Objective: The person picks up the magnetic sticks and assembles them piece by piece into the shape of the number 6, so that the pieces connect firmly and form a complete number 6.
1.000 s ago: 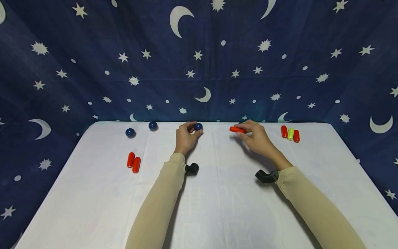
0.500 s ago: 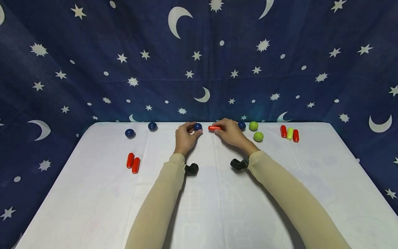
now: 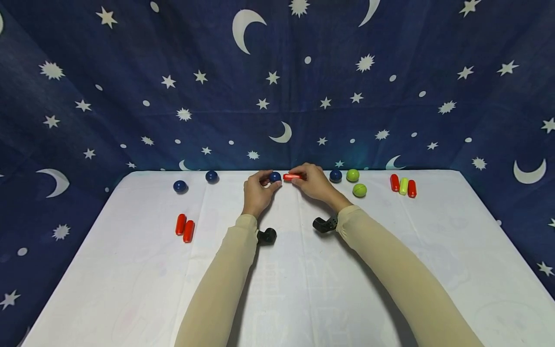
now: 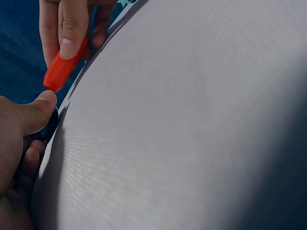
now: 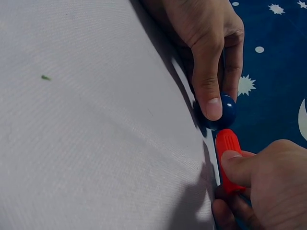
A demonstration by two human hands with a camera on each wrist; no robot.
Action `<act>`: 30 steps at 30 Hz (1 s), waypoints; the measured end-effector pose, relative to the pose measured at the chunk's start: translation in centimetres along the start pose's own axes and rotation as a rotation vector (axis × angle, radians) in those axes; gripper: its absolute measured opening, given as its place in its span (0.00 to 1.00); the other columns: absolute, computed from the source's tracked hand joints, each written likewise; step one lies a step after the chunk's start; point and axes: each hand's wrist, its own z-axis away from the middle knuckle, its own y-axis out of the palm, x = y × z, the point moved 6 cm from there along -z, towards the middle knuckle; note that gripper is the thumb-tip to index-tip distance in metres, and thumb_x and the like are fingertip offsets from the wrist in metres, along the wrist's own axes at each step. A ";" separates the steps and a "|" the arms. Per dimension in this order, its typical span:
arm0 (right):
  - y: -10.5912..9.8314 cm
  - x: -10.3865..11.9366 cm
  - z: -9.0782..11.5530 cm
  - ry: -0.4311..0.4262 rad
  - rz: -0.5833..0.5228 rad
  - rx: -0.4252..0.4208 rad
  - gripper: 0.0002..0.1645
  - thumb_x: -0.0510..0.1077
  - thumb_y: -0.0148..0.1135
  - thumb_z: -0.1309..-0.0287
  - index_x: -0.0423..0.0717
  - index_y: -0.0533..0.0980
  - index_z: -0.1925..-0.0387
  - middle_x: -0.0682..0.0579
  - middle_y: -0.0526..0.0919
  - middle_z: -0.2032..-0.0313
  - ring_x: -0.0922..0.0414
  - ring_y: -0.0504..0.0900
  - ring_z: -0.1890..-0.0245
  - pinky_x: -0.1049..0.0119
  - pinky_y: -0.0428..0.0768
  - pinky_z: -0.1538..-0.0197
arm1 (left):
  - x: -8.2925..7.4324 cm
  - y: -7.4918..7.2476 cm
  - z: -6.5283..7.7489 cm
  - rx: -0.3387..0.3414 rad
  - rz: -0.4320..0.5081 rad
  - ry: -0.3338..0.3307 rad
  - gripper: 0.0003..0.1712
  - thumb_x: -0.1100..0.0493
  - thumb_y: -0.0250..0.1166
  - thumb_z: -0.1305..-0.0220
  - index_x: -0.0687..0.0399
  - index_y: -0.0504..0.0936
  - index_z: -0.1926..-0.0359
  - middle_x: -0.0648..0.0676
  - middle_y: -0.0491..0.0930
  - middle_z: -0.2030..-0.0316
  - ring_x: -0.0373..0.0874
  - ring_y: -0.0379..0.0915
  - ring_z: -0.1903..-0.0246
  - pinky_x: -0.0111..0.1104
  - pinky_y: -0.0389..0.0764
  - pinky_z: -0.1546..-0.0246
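Observation:
Near the table's back edge my left hand (image 3: 257,194) pinches a dark blue ball (image 3: 275,177) between thumb and fingers. From the right, my right hand (image 3: 316,183) holds a red rod with rounded ends (image 3: 292,178) sideways, one end pointing at the ball. In the right wrist view the grooved tip of the red rod (image 5: 229,143) is right by the blue ball (image 5: 228,112); whether they touch I cannot tell. The left wrist view shows the rod (image 4: 61,71) above the left thumb, with the ball (image 4: 48,125) mostly hidden behind that thumb.
Right of my right hand are another blue ball (image 3: 336,176) and two green balls (image 3: 359,190). Farther right lie two red rods (image 3: 412,189) and a yellow-green rod (image 3: 403,186). At left are two blue balls (image 3: 180,186) and two red rods (image 3: 188,231). A starry cloth (image 3: 277,96) hangs behind.
My right hand has moved left with the red rod, up close to the blue ball, uncovering the blue and green balls behind it. The left hand has stayed in place.

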 end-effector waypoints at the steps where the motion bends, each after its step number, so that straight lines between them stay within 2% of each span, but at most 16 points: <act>1: 0.1 0.0 0.0 0.003 0.001 0.001 0.16 0.34 0.66 0.36 0.38 0.83 0.47 0.43 0.84 0.54 0.49 0.79 0.55 0.54 0.75 0.48 | 0.0 0.0 0.0 -0.001 0.001 0.002 0.23 0.62 0.77 0.42 0.64 0.85 0.45 0.61 0.86 0.53 0.50 0.82 0.56 0.38 0.80 0.50; 18: 0.4 0.0 -0.2 0.002 -0.019 0.009 0.18 0.36 0.67 0.37 0.37 0.83 0.46 0.42 0.84 0.54 0.49 0.80 0.56 0.54 0.75 0.49 | 0.1 0.0 0.0 -0.003 0.004 0.020 0.23 0.62 0.77 0.42 0.64 0.85 0.45 0.60 0.86 0.53 0.49 0.81 0.57 0.38 0.79 0.51; 23: -0.4 0.0 0.2 0.002 -0.031 0.000 0.19 0.38 0.68 0.37 0.39 0.83 0.45 0.43 0.83 0.52 0.48 0.81 0.52 0.53 0.77 0.46 | 0.1 0.0 0.0 0.001 -0.002 0.012 0.24 0.61 0.77 0.42 0.63 0.85 0.45 0.60 0.86 0.53 0.49 0.81 0.57 0.38 0.79 0.51; 30: -2.5 -0.1 1.0 -0.004 -0.081 -0.030 0.18 0.37 0.67 0.36 0.36 0.82 0.45 0.42 0.82 0.50 0.47 0.80 0.49 0.53 0.78 0.46 | 0.0 0.0 0.1 0.002 -0.007 0.004 0.24 0.61 0.77 0.42 0.63 0.85 0.45 0.60 0.86 0.54 0.49 0.80 0.57 0.38 0.79 0.50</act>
